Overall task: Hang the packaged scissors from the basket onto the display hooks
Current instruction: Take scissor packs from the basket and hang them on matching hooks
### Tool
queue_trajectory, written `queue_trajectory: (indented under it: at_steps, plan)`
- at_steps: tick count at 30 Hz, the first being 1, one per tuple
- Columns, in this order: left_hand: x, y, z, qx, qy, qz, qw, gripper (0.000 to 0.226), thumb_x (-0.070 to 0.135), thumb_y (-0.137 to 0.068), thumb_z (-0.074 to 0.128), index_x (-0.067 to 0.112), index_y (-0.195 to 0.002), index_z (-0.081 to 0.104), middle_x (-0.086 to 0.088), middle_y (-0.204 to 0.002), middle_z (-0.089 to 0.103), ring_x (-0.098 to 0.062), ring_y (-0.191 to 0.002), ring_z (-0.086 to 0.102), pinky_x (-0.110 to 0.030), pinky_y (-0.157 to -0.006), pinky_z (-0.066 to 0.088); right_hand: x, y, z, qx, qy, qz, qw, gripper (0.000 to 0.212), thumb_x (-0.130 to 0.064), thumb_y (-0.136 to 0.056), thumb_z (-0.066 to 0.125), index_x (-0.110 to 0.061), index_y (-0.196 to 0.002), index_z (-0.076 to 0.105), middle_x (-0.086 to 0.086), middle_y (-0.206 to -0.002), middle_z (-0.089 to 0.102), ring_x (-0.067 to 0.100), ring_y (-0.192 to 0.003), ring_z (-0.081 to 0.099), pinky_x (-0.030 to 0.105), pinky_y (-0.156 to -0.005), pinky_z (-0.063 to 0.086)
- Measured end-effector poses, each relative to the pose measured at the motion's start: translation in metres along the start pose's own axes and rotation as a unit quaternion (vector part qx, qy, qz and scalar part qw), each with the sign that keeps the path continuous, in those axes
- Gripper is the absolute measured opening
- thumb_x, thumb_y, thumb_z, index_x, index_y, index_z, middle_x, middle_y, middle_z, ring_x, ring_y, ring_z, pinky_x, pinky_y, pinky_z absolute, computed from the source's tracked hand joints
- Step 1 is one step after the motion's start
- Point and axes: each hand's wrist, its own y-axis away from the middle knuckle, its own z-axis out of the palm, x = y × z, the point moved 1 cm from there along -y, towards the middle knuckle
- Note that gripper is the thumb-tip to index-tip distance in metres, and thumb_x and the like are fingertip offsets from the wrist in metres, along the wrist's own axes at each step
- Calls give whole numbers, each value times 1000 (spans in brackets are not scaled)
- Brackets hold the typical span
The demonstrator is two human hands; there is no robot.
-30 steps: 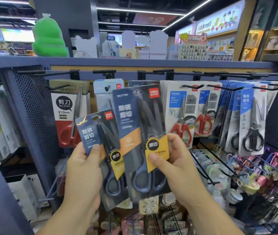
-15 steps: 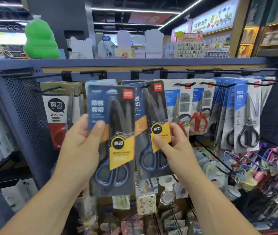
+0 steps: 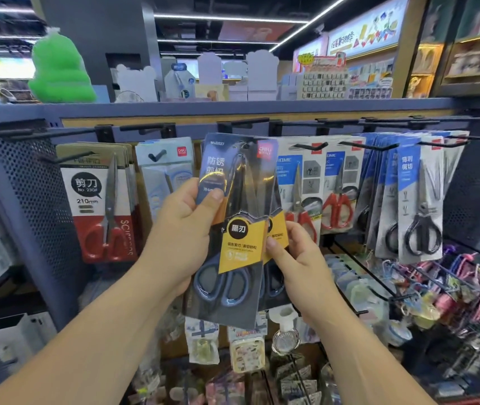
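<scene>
The left hand (image 3: pixel 184 229) grips the front packaged scissors (image 3: pixel 234 217) by its left edge, thumb pressed on the blue card face. The right hand (image 3: pixel 303 267) pinches a second pack (image 3: pixel 276 225) just behind it at the yellow label. Both packs stand upright at the middle of the rack's top rail (image 3: pixel 291 108), their tops level with a black display hook (image 3: pixel 243 124) (whether either is threaded on it cannot be told). Red-handled scissors (image 3: pixel 103 211) hang toward the rail's left end.
</scene>
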Motion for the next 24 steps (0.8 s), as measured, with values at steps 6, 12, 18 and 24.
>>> queue_trajectory:
  at_steps: [6,12,18,24]
  plan:
    - [1,2,3,-1,-29,-4,1000,20,13,-111,48,14,-113,68,2,-91,81,-12,-82,77,-22,-66,58,-2,1,0,0,-8,4,1000,17,-26,-106,58,-26,-122,63,-8,-114,76,12,-109,70,41,-100,54]
    - [-8,-14,4,36,-47,-43,997,19,17,-111,51,16,-111,69,-3,-94,81,-14,-79,75,-25,-64,59,-3,0,-1,-12,-8,5,1000,16,-19,-108,53,-24,-120,63,-10,-111,76,8,-105,70,24,-91,53]
    - [-38,-34,3,75,-65,-40,994,19,22,-112,50,20,-113,69,1,-99,80,-12,-88,75,-28,-74,62,8,-13,16,2,17,39,999,20,-28,-112,46,-35,-122,61,-13,-119,72,10,-116,66,40,-101,51]
    - [-55,-62,7,134,-107,-32,985,18,24,-113,49,15,-109,64,4,-84,70,8,-60,65,-13,-52,48,12,-42,40,52,60,62,995,22,-28,-113,38,-34,-119,59,-19,-110,66,1,-103,60,29,-85,46]
